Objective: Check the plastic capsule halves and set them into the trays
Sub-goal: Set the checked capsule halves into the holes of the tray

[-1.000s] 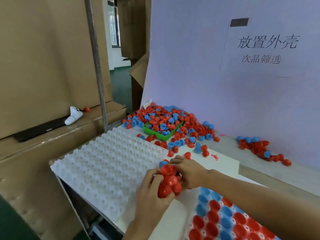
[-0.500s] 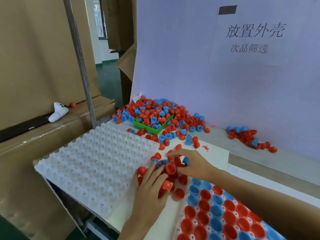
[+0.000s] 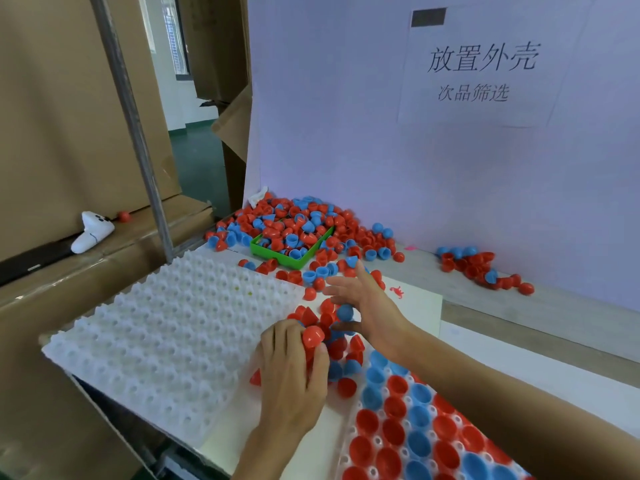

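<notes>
White board (image 3: 419, 306) carries the sorting step: your left hand (image 3: 291, 379) pinches a red capsule half (image 3: 312, 336), right hand (image 3: 363, 306) spread loose, so next seat it in the filled tray (image 3: 349, 448) just beside.

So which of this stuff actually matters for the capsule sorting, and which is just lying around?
Job:
- loose capsule halves between the hands
- red half, gripped by the left hand
- right hand, fingers spread
- empty white tray
- part-filled tray
- big pile around the green bin

Lying about:
- white object on the cardboard ledge
- wall sign
- metal pole
</notes>
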